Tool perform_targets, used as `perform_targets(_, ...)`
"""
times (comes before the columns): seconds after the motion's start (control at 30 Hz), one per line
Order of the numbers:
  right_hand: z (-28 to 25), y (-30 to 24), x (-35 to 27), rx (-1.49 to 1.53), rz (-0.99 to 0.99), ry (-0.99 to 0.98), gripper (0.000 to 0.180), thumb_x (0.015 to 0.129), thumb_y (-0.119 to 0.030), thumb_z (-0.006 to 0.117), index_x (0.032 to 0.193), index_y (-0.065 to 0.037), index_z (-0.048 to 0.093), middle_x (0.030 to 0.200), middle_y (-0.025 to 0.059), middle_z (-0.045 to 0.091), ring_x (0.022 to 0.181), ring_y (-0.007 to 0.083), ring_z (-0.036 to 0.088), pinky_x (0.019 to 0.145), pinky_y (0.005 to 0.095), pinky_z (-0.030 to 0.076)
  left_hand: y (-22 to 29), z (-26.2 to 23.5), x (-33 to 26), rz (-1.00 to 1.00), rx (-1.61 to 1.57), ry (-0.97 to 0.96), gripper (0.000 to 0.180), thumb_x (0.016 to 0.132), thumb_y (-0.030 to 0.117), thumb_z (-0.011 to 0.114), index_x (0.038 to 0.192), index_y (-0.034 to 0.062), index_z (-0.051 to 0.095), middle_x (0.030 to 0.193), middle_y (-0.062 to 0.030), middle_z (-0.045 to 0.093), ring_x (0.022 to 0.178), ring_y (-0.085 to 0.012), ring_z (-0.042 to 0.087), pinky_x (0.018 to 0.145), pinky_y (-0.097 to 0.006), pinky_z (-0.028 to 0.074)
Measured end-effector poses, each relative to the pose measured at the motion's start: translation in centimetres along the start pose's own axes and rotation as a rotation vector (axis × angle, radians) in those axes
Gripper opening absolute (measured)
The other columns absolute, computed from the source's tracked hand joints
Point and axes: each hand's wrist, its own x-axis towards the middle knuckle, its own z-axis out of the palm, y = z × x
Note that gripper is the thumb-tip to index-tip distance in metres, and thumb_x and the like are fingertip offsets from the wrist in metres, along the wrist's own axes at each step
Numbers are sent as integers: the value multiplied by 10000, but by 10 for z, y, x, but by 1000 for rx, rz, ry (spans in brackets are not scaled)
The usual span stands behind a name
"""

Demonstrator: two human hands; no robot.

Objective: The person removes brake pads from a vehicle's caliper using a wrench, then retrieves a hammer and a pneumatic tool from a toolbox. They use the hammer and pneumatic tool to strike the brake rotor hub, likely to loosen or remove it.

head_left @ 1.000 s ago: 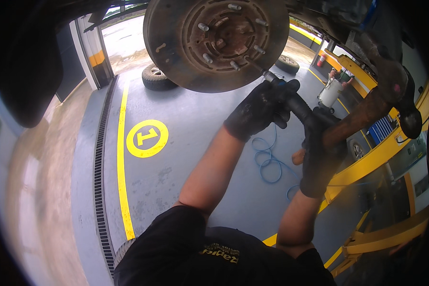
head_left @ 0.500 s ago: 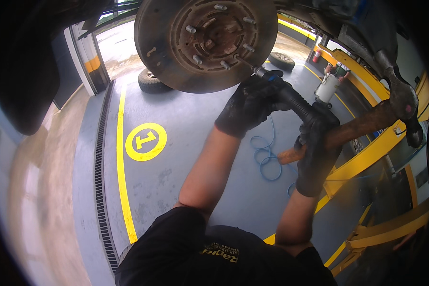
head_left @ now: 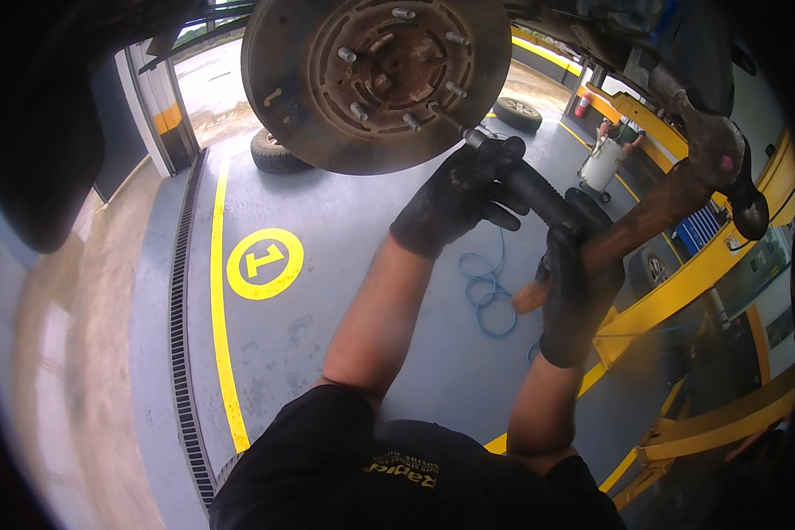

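Observation:
A rusty brake disc [head_left: 278, 97] with several wheel studs around its hub fills the top of the view. The thin bit of a black ribbed power tool [head_left: 543, 193] reaches up to the lower right of the hub, by a hole. My left hand [head_left: 446, 196], in a black glove, is wrapped round the tool's front part, with some fingers a little loose. My gloved right hand [head_left: 583, 300] grips the tool's rear end. That same hand also holds a hammer [head_left: 649, 216] by its wooden handle, its metal head up to the right.
Yellow lift arms [head_left: 671, 296] stand close on the right. A blue hose [head_left: 490, 309] lies coiled on the grey floor. Behind the disc lie two tyres, the left one [head_left: 274, 155] nearer. A person [head_left: 627, 132] is beside a white tank [head_left: 602, 168]. A floor drain [head_left: 181, 327] runs along the left.
The hammer head has swung slightly down and left with my right hand. My left hand's fingers have loosened a little on the tool. The whole view has shifted slightly.

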Motion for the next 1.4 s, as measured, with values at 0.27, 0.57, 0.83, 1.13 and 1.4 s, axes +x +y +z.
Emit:
perform_targets(0.27,-5,-6,4,-15,94,35,408,874,-220,699,1173,22,563,903,109,661,793,185,669,737,287,520,5,13,4,-11,46,139,451,952,251,544,1249,-84,490,1035,-196,628,918,-258,677,710,-336,600)
perform_targets(0.57,10,-1,-5,-44,-11,28,419,844,-171,727,1180,18,561,1052,130,651,933,177,648,818,286,503,-1,12,6,190,520,117,407,967,218,518,1257,-67,502,1014,-158,605,905,-244,660,708,-353,590)
perform_targets(0.83,-3,15,5,32,22,78,359,866,-171,700,1141,27,583,1098,144,643,904,196,657,791,304,515,8,30,3,17,-160,139,348,973,212,518,1182,-64,551,921,-149,612,830,-222,653,683,-355,586)
perform_targets(1.13,-8,1,7,-77,6,55,355,863,-201,718,1105,25,587,1029,127,659,875,201,670,791,329,524,7,19,4,32,129,26,425,983,236,495,1271,-76,490,1045,-186,629,948,-257,663,740,-344,590)
perform_targets(1.4,2,-7,4,-34,-143,79,386,862,-209,721,1131,24,570,976,105,654,843,172,655,775,312,521,-7,14,7,194,-7,-6,480,927,108,538,1352,-67,399,1216,-228,586,1141,-346,604,953,-429,528)
